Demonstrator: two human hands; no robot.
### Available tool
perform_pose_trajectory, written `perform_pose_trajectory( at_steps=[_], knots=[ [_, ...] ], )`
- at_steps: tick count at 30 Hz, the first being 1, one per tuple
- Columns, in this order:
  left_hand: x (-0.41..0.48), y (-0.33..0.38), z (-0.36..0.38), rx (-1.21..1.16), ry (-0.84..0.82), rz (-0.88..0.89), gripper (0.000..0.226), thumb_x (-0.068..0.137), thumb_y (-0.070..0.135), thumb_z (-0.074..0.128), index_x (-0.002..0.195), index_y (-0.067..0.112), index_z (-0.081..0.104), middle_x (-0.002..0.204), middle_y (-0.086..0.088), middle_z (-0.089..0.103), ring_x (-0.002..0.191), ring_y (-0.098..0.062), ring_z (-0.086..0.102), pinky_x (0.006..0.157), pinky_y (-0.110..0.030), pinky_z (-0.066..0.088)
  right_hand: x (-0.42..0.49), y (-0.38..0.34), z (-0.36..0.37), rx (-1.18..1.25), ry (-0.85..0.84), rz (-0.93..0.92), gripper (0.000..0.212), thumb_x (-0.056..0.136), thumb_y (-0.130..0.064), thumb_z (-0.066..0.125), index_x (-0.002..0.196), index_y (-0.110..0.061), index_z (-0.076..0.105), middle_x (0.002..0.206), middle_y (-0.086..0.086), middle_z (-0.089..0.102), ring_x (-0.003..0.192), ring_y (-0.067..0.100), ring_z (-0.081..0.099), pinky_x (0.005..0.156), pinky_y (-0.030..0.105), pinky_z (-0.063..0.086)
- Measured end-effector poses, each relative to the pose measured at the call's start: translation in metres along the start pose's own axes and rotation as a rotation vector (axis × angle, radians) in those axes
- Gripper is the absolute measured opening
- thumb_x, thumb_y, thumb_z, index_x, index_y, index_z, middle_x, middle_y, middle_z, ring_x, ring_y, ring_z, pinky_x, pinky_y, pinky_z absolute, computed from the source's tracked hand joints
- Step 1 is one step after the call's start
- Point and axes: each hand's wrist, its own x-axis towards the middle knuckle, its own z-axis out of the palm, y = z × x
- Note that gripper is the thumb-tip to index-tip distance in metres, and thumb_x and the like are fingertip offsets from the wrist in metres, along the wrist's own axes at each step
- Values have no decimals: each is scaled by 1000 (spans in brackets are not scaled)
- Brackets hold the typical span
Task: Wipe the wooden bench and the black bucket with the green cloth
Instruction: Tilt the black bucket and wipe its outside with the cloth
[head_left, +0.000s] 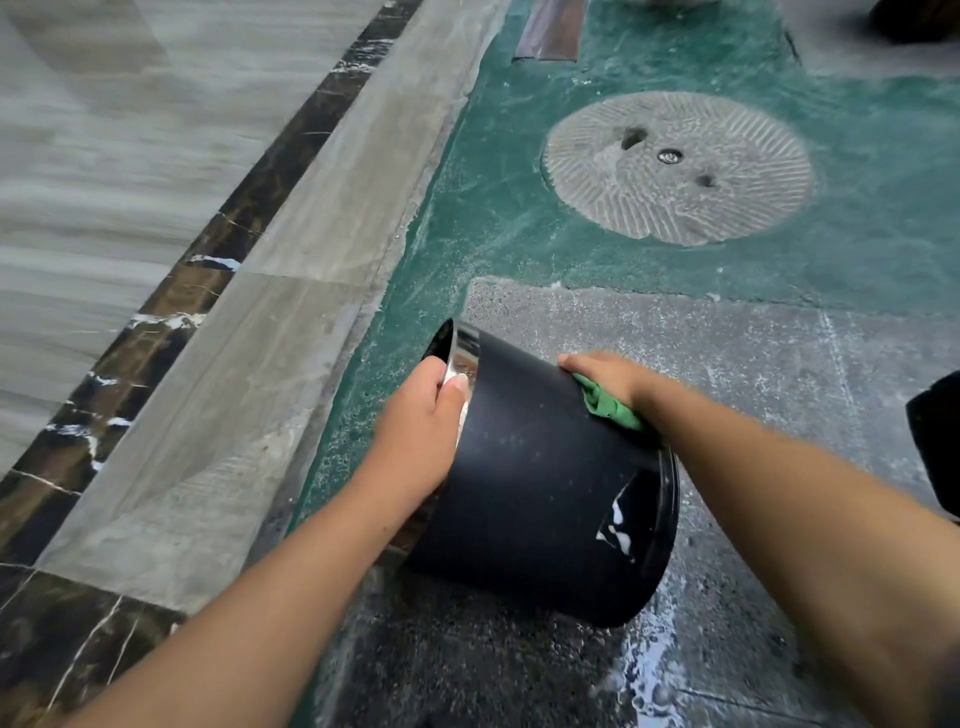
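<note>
Marble tiles (130, 171) in pale grey fill the upper left of the frame, edged by a dark veined band (171, 306) that runs diagonally down toward the lower left, and beside that a painted green floor (488, 208) begins. Left of centre, the left hand (423, 415) is closed around the shiny rim (460, 353) of the black bucket (540, 483), fingers curled over the edge and thumb on the outside; that looks like a steadying hold, keeping the bucket tipped on its side so its wall faces up for wiping. The bucket lies tilted across the lower middle of the frame, its mouth pointing toward the upper left and its base toward the lower right, where a torn white label (618, 525) clings to the wall. Whether it rests on the grey speckled concrete (727, 353) or is held just clear of it I cannot tell. Just right of centre, the right hand (610, 376) presses flat on the upper side of the bucket, fingers closed down over the green cloth (610, 408), which is bunched beneath the palm and peeks out by the wrist. I take this for the bucket-wiping part of the job. No wooden bench shows anywhere. In the upper right, a round ribbed stone disc (675, 166) sits set into the green floor, and wet soapy streaks (649, 670) shine on the concrete at the lower right.
</note>
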Motion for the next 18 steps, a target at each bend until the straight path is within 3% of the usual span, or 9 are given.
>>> perform_pose_trajectory(
  at_steps=[5,10,14,18],
  knots=[
    [2,15,7,51,14,-18,30,99,27,42,75,9,42,65,3,41,58,-16,36,54,-36,29,-12,20,0,148,29,-41,44,92,-60,45,115,-31,69,134,4,63,120,25,57,101,39,37],
    [13,24,10,44,24,-136,36,99,24,41,66,18,29,65,2,35,55,-16,30,50,-36,19,-38,21,12,-43,217,-221,51,98,-56,36,137,-30,56,146,0,55,134,23,48,104,34,31],
    [24,28,11,77,17,-169,37,99,22,41,65,17,27,65,1,32,55,-17,28,49,-37,18,-71,28,31,-143,372,-277,61,95,-61,35,147,-30,42,151,5,46,139,24,39,115,45,31],
    [27,37,16,118,20,-163,37,99,24,41,66,16,28,65,0,34,55,-16,30,49,-36,17,-114,39,64,-189,534,-261,73,86,-73,30,152,-43,24,163,3,24,150,25,17,121,53,18]
  ],
)
